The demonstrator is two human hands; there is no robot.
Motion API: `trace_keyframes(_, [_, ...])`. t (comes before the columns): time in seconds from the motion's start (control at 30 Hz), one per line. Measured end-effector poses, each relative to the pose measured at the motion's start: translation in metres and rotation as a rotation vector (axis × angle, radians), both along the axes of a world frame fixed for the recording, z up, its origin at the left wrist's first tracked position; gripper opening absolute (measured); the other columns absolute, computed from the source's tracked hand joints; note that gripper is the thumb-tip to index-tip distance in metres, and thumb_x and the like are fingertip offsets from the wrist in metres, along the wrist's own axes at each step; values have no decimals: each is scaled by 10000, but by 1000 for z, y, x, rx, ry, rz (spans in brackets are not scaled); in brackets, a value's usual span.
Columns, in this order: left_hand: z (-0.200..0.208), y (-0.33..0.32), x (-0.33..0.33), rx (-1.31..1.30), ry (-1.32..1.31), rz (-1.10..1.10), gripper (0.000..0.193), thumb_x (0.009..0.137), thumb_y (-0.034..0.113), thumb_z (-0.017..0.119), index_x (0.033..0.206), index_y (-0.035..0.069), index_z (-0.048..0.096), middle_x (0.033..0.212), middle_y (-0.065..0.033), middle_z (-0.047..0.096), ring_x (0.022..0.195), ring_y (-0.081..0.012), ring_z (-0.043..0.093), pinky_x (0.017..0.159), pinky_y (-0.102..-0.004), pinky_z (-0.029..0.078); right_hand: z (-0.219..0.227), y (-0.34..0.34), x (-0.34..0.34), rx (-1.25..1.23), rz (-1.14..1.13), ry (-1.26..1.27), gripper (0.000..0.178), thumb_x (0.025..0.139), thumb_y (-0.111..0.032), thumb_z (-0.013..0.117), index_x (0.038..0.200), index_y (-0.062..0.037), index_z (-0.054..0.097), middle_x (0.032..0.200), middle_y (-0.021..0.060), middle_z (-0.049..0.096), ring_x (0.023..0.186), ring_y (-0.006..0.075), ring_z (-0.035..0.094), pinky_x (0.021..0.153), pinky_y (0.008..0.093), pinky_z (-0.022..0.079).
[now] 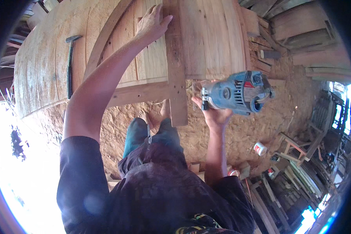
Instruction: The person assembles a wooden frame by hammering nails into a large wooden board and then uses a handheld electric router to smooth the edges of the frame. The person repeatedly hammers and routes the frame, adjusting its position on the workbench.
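My right hand point(217, 117) is wrapped round a blue trim router point(238, 93). The tool lies sideways, with its vented motor end pointing right and its base end beside the edge of the planks. My left hand point(150, 25) rests on the pale wooden panel point(150, 58), fingers stretched out and thumb against a long dark wooden strip point(175, 66). This strip runs over the panel and past its near edge. A curved wooden piece point(105, 37) arches across the planks under my left forearm, and a crosswise batten point(140, 93) lies along the near edge.
A hammer point(70, 64) lies on the planks at left. Wood shavings point(241, 136) cover the ground around my bare feet. A white tub point(260, 148) stands to the right, near a small wooden frame point(294, 148). Stacked boards point(308, 35) fill the far right.
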State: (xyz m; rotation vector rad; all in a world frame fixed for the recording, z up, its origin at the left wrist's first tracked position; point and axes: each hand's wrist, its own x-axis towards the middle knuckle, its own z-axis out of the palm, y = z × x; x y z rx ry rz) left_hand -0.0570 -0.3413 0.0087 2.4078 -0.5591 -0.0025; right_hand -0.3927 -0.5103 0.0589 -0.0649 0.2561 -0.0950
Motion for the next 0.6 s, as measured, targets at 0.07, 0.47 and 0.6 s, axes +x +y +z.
trace_keyframes(0.07, [-10, -12, 18, 57, -63, 47, 750, 1096, 554, 492, 1659, 73, 369, 1684, -182, 421, 1572, -320, 399, 1238, -558, 313, -33, 1, 19, 30, 25, -88, 777, 1000, -543, 664, 1610, -106, 462, 1479, 216, 616, 1341, 459, 626, 1242, 831, 167])
trace_keyframes(0.47, [1, -45, 18, 131, 3, 146, 716, 1126, 449, 372, 1688, 12, 298, 1770, -213, 277, 1653, -369, 231, 1305, -558, 211, -20, 12, 54, -1976, -223, 91, 1017, 615, -114, 1063, 1440, -83, 469, 1400, 129, 619, 1267, 274, 614, 1145, 519, 507])
trace_keyframes(0.6, [-7, -46, 21, 118, -30, 129, 711, 1126, 456, 373, 1698, 41, 293, 1775, -203, 272, 1656, -358, 226, 1306, -572, 198, -24, 17, 54, -2027, -280, 142, 1037, 609, -209, 1074, 1434, -76, 461, 1403, 161, 614, 1267, 307, 615, 1120, 451, 519])
